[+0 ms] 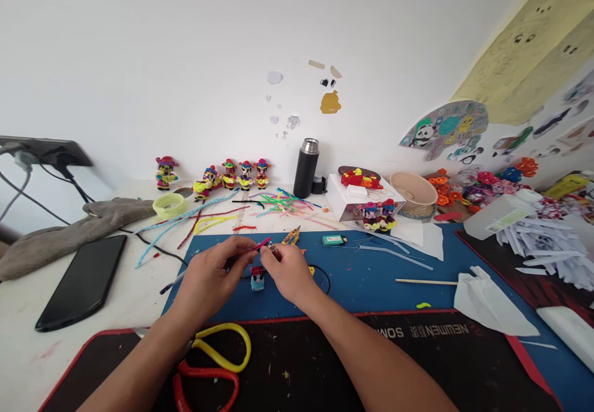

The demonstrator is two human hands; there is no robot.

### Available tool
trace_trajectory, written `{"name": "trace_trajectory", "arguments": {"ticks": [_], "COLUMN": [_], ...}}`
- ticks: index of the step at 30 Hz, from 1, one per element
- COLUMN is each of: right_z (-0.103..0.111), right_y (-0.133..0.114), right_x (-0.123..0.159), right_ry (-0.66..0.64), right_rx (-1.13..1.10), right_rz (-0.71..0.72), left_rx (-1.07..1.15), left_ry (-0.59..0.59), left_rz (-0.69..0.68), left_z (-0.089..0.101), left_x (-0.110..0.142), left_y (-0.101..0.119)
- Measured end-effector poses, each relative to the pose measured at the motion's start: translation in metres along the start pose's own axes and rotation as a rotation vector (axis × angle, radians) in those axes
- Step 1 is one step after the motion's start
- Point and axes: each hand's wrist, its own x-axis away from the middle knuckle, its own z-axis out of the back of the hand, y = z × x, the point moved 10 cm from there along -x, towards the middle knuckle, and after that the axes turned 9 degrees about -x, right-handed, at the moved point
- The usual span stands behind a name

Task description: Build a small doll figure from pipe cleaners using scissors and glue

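Observation:
Pinched between the fingers of my left hand (211,273) is a short magenta pipe cleaner (262,245). My right hand (290,273) is closed around a small object with a silver metal end and a dark red body (275,251); its kind is unclear, and the fingers cover most of it. Both hands meet above the blue mat (375,276), with the pipe cleaner's tip close to the metal end. Just below them stands a little fuzzy figure (257,279), light blue with a red top. Scissors (223,356) with one yellow and one red handle lie under my left forearm.
Behind the hands are loose coloured pipe cleaners (283,201), a black thermos (307,171) and several finished figures (245,175). A phone (83,282) lies at left. To the right are a wooden stick (424,281), a tissue (492,304) and a plastic bottle (501,214).

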Motion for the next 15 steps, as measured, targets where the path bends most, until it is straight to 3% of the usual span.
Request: {"name": "trace_trajectory", "arguments": {"ticks": [3, 8, 15], "right_z": [0.002, 0.001, -0.002], "right_y": [-0.001, -0.003, -0.001], "right_x": [0.0, 0.001, 0.002], "right_ry": [0.011, 0.007, -0.017], "right_rx": [0.01, 0.015, 0.01], "right_rz": [-0.002, 0.002, -0.002], "left_rx": [0.093, 0.436, 0.783], "left_ry": [-0.056, -0.234, -0.415], "left_rz": [0.035, 0.19, 0.343], "left_z": [-0.006, -0.025, -0.047], "left_x": [0.0, 0.0, 0.007], "left_y": [-0.004, -0.015, -0.015]}}
